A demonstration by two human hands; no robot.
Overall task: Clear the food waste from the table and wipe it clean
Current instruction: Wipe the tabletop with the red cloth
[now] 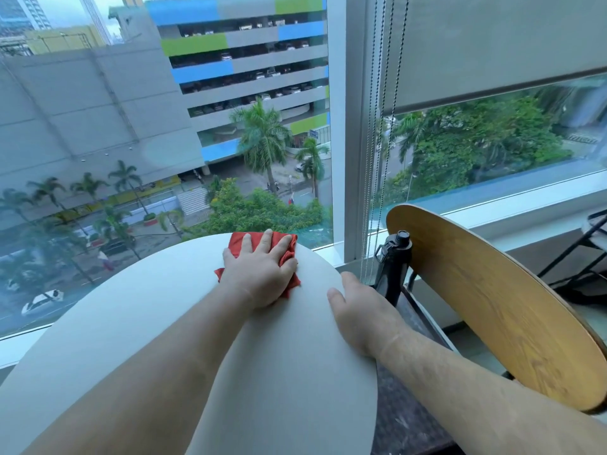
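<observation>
A round white table point(138, 323) stands against a tall window. At its far edge lies a crumpled red cloth point(241, 246), and my left hand point(259, 274) presses flat on it with fingers spread, covering most of it. My right hand point(356, 318) holds the table's right rim. Its thumb and forefinger lie on top, and the other fingers curl over the edge out of sight. I see no food scraps on the tabletop.
A black bottle point(392, 261) stands just beyond the right rim, next to a wooden chair back point(492, 310). Bead cords point(377, 159) of a roller blind hang by the window frame. A dark stone floor point(407, 418) shows below the table on the right.
</observation>
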